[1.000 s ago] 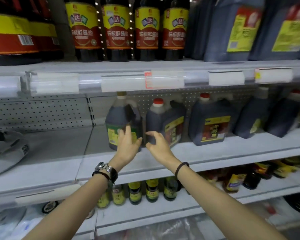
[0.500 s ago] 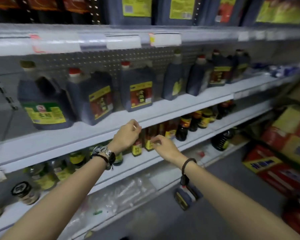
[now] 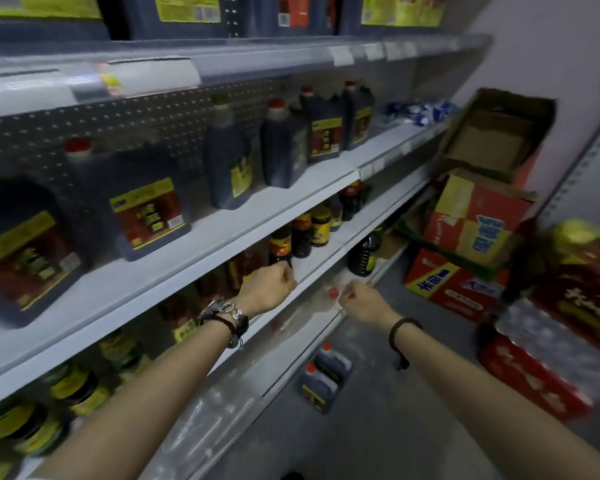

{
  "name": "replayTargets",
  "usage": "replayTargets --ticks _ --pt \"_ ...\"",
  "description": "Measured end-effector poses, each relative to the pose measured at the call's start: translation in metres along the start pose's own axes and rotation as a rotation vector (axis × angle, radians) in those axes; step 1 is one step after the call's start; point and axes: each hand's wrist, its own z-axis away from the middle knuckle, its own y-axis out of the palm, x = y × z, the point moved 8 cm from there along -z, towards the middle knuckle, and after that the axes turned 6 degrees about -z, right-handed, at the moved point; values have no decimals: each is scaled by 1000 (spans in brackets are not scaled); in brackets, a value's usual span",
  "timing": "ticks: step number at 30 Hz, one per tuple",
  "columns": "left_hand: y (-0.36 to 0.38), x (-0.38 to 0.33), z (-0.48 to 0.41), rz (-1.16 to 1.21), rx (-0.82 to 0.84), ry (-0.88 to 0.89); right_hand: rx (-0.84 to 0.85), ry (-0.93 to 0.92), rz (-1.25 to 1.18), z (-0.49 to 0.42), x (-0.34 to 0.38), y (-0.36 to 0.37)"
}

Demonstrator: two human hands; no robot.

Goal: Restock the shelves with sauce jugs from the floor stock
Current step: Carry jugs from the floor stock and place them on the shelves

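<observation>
Left hand (image 3: 269,289), centre frame, is clenched on nothing before the shelf (image 3: 257,209) edge. Right hand (image 3: 359,303) is just beside it, fingers curled, likewise empty. Two sauce jugs (image 3: 326,375) (red caps) stand on the floor (image 3: 378,427), lower centre. Shelved jugs (image 3: 146,209) line the left.

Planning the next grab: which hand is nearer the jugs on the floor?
Right. The right hand hovers above the floor jugs, slightly right; the left hand is farther left, by the shelf edge.

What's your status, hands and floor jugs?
Left hand, right hand empty, fingers curled. Two sauce jugs on floor, untouched. Cartons right, clear of them.
</observation>
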Motion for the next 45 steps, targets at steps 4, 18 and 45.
replayTargets --ticks 4,18,45 --pt "15 -24 -51 -78 60 91 38 80 23 -28 -23 -19" --pt "72 -34 -202 -280 261 164 61 200 38 -144 -73 -35" --pt "399 58 -351 -499 513 183 258 455 -76 -302 -347 124"
